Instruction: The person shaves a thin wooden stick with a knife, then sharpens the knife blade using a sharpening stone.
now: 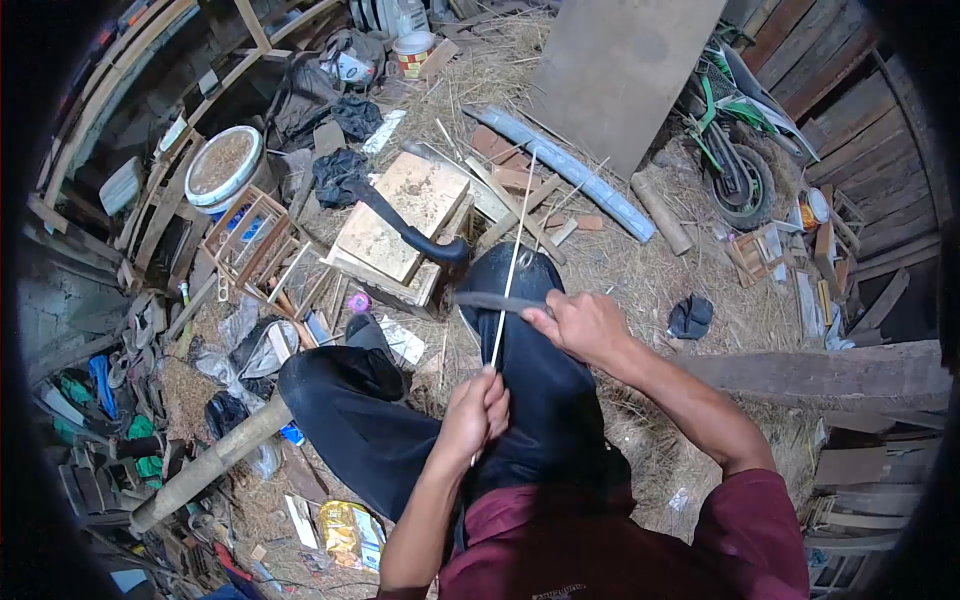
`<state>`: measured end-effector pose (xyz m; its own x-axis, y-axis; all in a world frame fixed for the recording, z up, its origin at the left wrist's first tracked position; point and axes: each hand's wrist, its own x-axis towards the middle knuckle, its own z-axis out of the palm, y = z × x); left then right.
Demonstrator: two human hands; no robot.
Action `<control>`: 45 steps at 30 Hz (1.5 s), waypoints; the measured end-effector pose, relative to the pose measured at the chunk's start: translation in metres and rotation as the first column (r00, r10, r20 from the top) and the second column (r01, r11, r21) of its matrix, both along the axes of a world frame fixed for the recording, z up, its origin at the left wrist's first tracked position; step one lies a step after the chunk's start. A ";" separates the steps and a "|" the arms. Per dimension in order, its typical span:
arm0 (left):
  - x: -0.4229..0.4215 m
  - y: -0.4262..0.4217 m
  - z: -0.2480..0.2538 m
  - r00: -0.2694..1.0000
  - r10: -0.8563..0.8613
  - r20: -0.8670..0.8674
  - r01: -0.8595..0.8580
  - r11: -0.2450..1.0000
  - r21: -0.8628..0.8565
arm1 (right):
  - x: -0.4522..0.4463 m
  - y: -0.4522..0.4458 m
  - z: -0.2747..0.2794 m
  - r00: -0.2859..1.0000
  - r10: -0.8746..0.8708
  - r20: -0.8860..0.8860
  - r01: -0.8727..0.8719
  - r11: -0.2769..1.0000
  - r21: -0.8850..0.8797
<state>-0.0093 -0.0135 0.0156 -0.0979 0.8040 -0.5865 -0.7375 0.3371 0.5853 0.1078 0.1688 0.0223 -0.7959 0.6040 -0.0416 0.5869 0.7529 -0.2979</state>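
Note:
My left hand [474, 414] is closed around the lower part of a thin pale wooden strip [517, 235]. The strip slants up and away over my right knee, its far tip above the ground. In my closed right hand [584, 326] is a knife [492, 300], its blade pointing left. That blade lies across the strip above my thigh, a little blurred. Most of the knife's handle is hidden by my fingers. Just ahead of my knees, a dark tool with a curved handle [415, 232] rests on a wooden box [405, 215].
A thick wooden beam [820, 375] extends to my right, and a round pole [215, 465] to my left. Slatted wooden frames [258, 245] and a white bucket [224, 165] stand at left. A large board [620, 80] and a green motorbike [735, 150] are ahead.

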 end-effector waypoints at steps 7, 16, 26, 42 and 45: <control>0.002 0.051 -0.022 0.703 0.020 -0.711 0.061 0.994 0.088 | 0.008 0.006 -0.009 0.995 0.103 -0.018 -0.102 0.994 0.044; 0.018 0.006 -0.024 0.688 -0.085 -0.720 0.122 0.993 -0.001 | 0.008 0.008 -0.003 0.997 0.071 0.040 -0.072 0.997 0.035; 0.009 0.027 -0.022 0.658 -0.045 -0.752 0.071 0.997 0.003 | 0.005 0.007 0.001 0.987 0.128 0.099 -0.132 0.991 0.037; 0.021 -0.036 -0.006 0.618 -0.049 -0.785 0.092 0.996 0.010 | 0.006 -0.004 -0.012 0.999 -0.038 -0.039 0.041 0.997 0.066; 0.011 -0.025 -0.004 0.370 -0.033 -0.928 0.085 0.996 -0.001 | 0.008 -0.004 -0.013 0.994 -0.084 -0.064 0.087 0.995 0.053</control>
<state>0.0014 -0.0387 0.0120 -0.5103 0.8504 -0.1281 0.2970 0.3140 0.9018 0.1154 0.1652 0.0090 -0.7414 0.6698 0.0415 0.6315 0.7172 -0.2945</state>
